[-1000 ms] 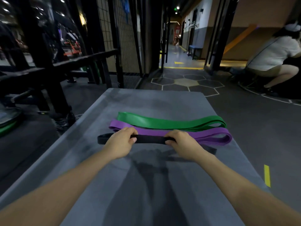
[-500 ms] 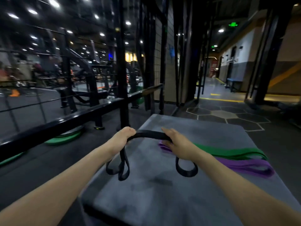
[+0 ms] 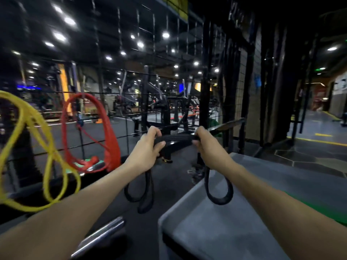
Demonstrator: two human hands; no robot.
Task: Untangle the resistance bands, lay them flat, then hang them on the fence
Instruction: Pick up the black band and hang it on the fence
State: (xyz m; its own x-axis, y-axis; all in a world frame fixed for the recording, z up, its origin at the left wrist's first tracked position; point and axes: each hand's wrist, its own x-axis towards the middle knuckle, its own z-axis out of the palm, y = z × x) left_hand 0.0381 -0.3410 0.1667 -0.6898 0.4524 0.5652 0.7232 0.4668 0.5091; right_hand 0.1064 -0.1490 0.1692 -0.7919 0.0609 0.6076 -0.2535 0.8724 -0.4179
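Gripped in both hands — left [image 3: 148,145], right [image 3: 203,142] — black band [image 3: 176,138], taut between fists, ends dangling in loops. Carried off the box [image 3: 216,222] toward the fence [image 3: 131,117], beside hung red [image 3: 110,139] and yellow [image 3: 28,121] bands. Hanging step — next, likely looping over a bar.

Grey padded box [image 3: 216,231]; steel bar [image 3: 101,233] on floor.

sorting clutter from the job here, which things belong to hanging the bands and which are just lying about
Job:
black band, held in left hand and right hand
fence
red band and yellow band, hung on the fence
green band on the mat

Lying about:
steel bar
gym machines
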